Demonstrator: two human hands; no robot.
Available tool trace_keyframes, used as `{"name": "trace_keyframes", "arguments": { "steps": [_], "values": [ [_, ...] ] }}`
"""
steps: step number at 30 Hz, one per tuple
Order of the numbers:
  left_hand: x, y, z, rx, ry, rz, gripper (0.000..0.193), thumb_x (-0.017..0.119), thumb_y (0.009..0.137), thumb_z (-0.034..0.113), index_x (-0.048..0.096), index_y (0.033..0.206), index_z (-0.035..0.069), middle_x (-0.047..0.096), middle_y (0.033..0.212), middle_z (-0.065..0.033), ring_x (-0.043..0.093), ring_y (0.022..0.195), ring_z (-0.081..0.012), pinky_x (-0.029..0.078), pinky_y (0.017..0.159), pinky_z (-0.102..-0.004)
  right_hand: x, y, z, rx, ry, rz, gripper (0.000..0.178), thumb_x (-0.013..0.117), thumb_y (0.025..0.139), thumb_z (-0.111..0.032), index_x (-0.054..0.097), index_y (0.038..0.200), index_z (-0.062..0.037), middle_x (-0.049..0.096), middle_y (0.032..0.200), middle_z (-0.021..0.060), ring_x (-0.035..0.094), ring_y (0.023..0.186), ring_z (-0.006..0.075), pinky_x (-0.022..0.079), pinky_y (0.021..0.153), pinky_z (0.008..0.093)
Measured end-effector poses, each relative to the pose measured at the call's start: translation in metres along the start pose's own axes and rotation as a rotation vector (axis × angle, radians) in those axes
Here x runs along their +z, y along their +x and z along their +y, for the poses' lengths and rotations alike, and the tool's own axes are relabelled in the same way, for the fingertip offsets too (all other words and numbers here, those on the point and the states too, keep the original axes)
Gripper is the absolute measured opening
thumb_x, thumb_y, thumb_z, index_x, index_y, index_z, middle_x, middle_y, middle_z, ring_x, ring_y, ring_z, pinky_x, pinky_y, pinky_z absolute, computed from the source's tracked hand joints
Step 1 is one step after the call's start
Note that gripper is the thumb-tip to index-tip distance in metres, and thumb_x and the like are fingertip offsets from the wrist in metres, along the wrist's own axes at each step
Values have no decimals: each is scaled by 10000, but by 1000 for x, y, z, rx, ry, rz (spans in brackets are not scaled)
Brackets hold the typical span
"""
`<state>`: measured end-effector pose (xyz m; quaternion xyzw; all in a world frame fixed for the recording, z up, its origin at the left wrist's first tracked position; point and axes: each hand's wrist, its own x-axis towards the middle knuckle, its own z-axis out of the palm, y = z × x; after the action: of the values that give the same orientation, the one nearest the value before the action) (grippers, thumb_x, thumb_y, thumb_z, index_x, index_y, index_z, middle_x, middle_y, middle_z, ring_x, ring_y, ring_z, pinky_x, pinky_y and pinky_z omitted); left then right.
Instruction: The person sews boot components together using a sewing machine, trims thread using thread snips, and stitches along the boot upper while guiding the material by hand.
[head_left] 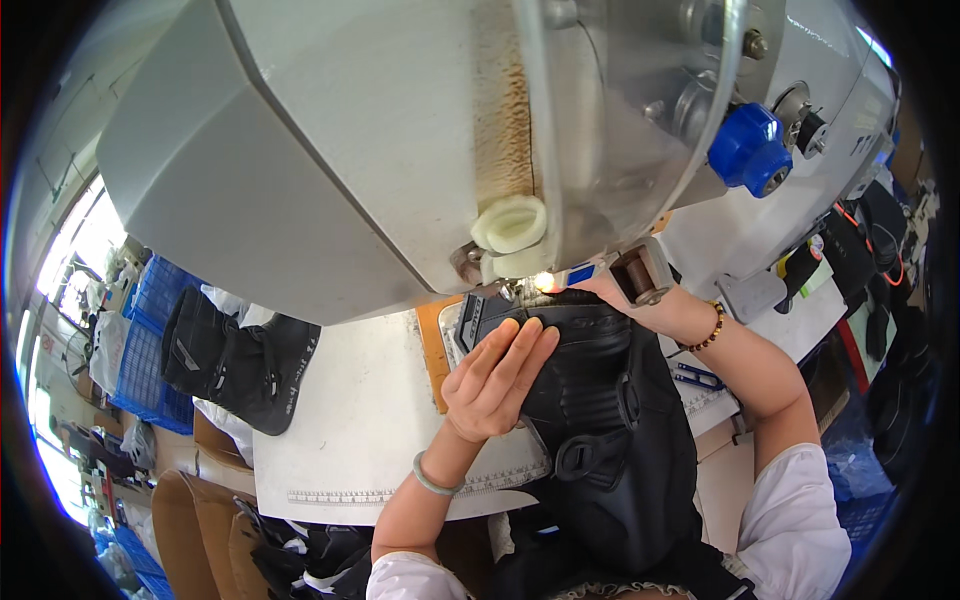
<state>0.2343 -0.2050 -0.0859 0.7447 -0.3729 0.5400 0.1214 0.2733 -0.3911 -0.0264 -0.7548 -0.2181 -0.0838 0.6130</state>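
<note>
A black padded bag piece (pixel 590 372) with ribbed panels and a plastic buckle lies under the head of a grey-white sewing machine (pixel 330 130), its lower part hanging over the table's near edge toward my lap. My left hand (pixel 497 382) rests on its left side near the lit needle area, fingers stretched out and lying flat. On the far right side of the piece is my right hand (pixel 660 308), its fingers mostly hidden behind the machine's parts. The needle itself is hard to make out.
Blue-handled thread snips (pixel 698 377) lie right of the bag piece. Another black bag piece (pixel 235 360) with pale handwriting sits on the left of the white table (pixel 350 420). Beyond stand blue crates (pixel 150 345) and a cardboard box (pixel 195 530). A blue knob (pixel 745 148) juts from the machine.
</note>
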Motion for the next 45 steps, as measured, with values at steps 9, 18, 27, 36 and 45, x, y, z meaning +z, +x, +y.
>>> {"name": "trace_keyframes", "arguments": {
  "steps": [9, 18, 27, 36, 45],
  "values": [
    [4, -3, -2, 1, -19, 18, 274, 576, 755, 102, 700, 999, 90, 635, 1064, -14, 579, 984, -163, 515, 830, -230, 1, -4, -3, 20, -28, 15, 290, 641, 750, -193, 564, 589, 35, 447, 496, -16, 360, 504, 33, 297, 438, 248],
    [0, -1, -1, -8, -7, 8, 272, 599, 745, 92, 702, 996, 95, 635, 1056, -5, 584, 970, -156, 511, 815, -221, 5, -3, 4, -5, -22, 87, 272, 632, 766, -203, 632, 662, 49, 489, 494, 10, 384, 498, 42, 321, 446, 258],
    [1, 0, 0, -6, 5, 12, 267, 606, 744, 98, 703, 993, 97, 634, 1056, -1, 589, 962, -150, 504, 824, -217, 3, -3, 2, 73, -54, 53, 258, 621, 778, -204, 650, 698, 39, 499, 491, 39, 411, 494, 60, 353, 470, 266],
    [0, 1, -2, -1, 25, 0, 270, 592, 758, 105, 698, 1005, 91, 637, 1058, -11, 589, 981, -156, 497, 837, -227, 2, -5, -5, -14, -80, 78, 281, 620, 771, -207, 604, 646, 44, 485, 499, 69, 403, 503, 86, 356, 494, 301],
    [-2, 2, -2, -3, 2, -21, 305, 593, 704, 88, 698, 989, 63, 643, 1045, -40, 596, 971, -186, 513, 812, -252, 2, -2, -5, 50, 14, 46, 280, 609, 777, -159, 545, 590, 39, 438, 499, -2, 338, 529, 51, 314, 475, 276]
  ]
}}
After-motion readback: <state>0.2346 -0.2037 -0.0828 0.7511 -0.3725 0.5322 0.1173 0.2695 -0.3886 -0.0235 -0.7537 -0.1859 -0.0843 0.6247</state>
